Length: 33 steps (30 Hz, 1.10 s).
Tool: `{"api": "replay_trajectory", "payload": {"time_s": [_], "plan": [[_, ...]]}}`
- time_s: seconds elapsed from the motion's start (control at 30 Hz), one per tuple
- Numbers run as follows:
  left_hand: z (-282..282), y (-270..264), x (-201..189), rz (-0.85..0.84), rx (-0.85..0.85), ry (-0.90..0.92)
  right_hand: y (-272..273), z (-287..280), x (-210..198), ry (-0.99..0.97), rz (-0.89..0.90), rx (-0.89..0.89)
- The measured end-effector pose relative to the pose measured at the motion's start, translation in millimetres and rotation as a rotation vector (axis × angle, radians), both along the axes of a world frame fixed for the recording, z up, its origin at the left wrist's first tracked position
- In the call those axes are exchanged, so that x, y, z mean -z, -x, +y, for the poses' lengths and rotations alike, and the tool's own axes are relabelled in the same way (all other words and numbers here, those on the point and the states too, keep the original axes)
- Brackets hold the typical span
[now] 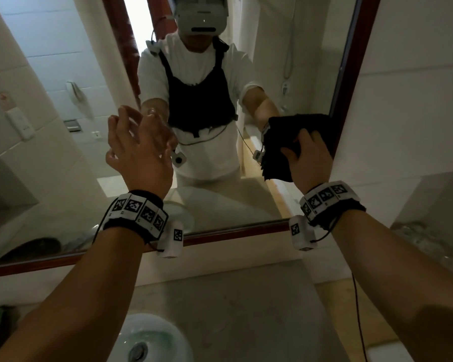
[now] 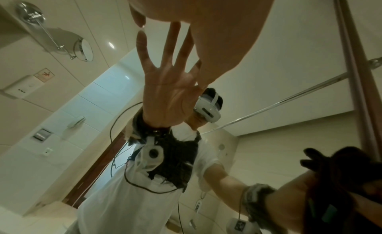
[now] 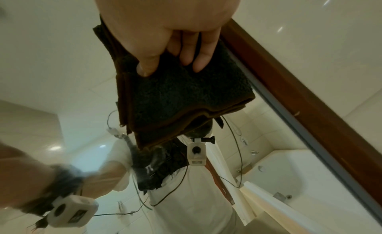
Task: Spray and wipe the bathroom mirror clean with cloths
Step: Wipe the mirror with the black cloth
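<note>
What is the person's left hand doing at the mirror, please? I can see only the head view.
Observer: In the left wrist view, one fingertip of the left hand almost meets its own reflection in the mirror.
Operator: Thank you. And the other hand?
Observer: The right wrist view shows the right hand pressing its thumb and fingers on one face of the dark cloth.
Operator: Is it bunched up?
Observer: No, it is folded flat in several layers.

Rough dark terry cloth [image 3: 186, 93], glossy glass mirror [image 1: 63, 74], smooth reddish wooden frame [image 3: 289, 79].
</note>
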<state>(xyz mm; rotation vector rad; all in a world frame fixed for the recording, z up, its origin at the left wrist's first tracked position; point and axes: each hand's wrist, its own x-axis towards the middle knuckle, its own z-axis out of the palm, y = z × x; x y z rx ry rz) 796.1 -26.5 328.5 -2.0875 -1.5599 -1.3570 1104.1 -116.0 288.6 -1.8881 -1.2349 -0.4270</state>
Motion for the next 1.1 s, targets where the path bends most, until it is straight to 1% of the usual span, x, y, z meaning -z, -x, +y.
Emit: {"api": "replay_trajectory", "payload": {"time_s": [0.13,0.27,0.47,0.6,0.67,0.77,0.83,0.93,1.1], "plan": [[2.1,5.2,0.1,0.023,0.023,0.0,22.8,8.8,-4.2,-0.007,-0.026,-0.035],[5.5,11.4,0.8,0.059,0.034,-0.005,56.9,20.0,-6.0,-0.028,-0.08,-0.057],[7.7,23.1,0.3,0.119,0.078,-0.007,119.2,36.9,-9.7,-0.008,-0.164,-0.158],[9.4,41.5,3.6,0.163,0.145,-0.033,169.7,54.3,-10.1,-0.002,-0.225,-0.244],[10.8,53.9,10.1,0.135,0.151,-0.044,189.0,61.1,-9.3,-0.018,-0.221,-0.244],[12.3,73.0,25.8,0.057,0.063,0.003,205.5,65.6,-8.3,-0.037,-0.188,-0.22],[12.6,81.3,36.5,0.074,0.03,0.032,211.5,67.0,-6.8,-0.051,-0.187,-0.22],[16.6,87.5,44.2,0.08,0.062,0.025,222.8,71.2,-0.7,-0.05,-0.208,-0.248],[22.6,89.9,45.1,0.095,0.056,0.04,241.6,73.7,29.2,0.064,-0.269,-0.322]]}}
